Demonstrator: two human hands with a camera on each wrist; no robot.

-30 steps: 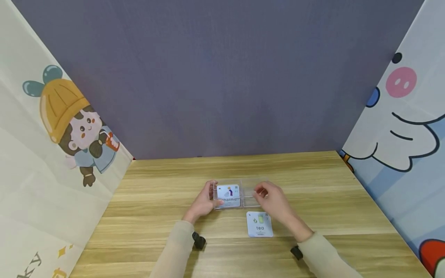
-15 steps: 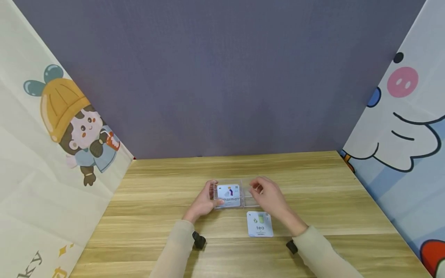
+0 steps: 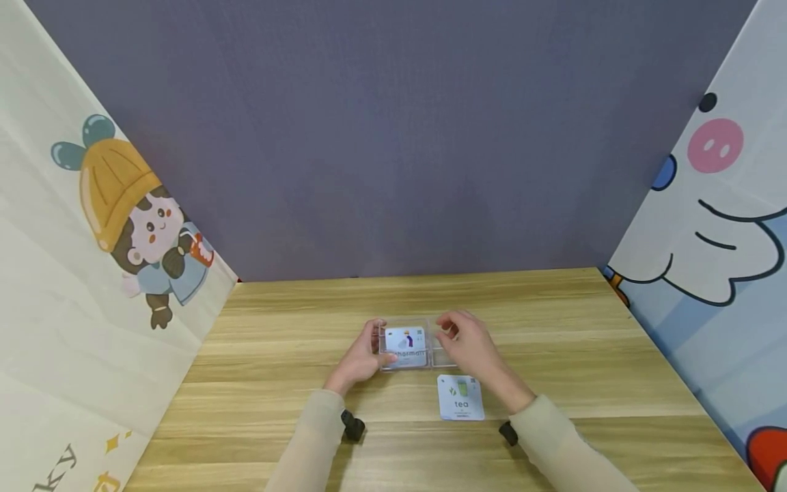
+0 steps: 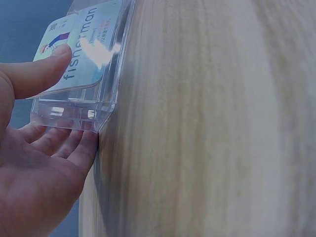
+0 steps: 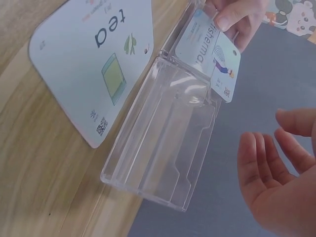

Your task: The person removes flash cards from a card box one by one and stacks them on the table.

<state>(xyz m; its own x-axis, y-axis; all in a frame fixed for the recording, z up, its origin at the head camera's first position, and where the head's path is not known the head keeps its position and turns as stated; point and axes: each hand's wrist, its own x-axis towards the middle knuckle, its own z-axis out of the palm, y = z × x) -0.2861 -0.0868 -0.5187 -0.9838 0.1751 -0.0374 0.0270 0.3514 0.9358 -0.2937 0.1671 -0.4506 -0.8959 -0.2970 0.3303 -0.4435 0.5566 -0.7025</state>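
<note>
My left hand (image 3: 359, 358) grips the left end of a clear plastic card box (image 5: 148, 143) with two side-by-side compartments. Its thumb lies over a card printed "fisherman" (image 4: 90, 48) in the left compartment, and its fingers touch the box's end wall. No card shows in the right compartment in the right wrist view. My right hand (image 3: 472, 347) hovers by that compartment with fingers loosely bent. Thumb and fingertips stand apart in the right wrist view, with nothing between them. A card printed "tea" (image 3: 461, 398) lies face up on the table, just in front of the box.
The wooden table (image 3: 295, 424) runs back to a dark grey-purple panel (image 3: 393, 137). Cartoon-printed cloths hang at both sides, one on the left (image 3: 37, 273) and one on the right (image 3: 756, 287). Each wrist wears a small black device (image 3: 353, 426).
My right hand has shifted a little to the left over the right compartment. The left hand, the box and both cards have stayed in place.
</note>
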